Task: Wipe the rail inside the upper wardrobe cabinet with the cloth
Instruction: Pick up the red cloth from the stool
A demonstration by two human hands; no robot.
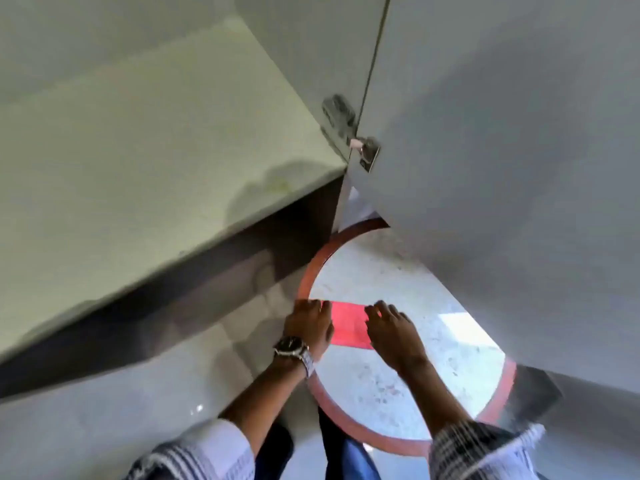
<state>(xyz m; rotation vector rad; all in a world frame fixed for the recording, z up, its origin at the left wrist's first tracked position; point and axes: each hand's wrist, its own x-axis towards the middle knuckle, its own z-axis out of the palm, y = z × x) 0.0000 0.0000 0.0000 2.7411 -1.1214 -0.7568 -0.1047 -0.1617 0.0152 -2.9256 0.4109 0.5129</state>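
A red cloth (348, 323) lies flat on a round white table with a red rim (377, 386). My left hand (310, 323), with a watch on its wrist, rests on the cloth's left end with the fingers curled over it. My right hand (394, 336) presses on the cloth's right end, fingers bent onto the fabric. The pale shelf of the open cabinet (138, 150) fills the upper left. No rail shows in this blurred view.
A grey cabinet door (502, 133) stands open at the right, overhanging the table, with metal hinges (341, 114) at its inner edge. A dark front edge (207, 282) runs below the shelf. Glossy pale floor (104, 427) lies to the left.
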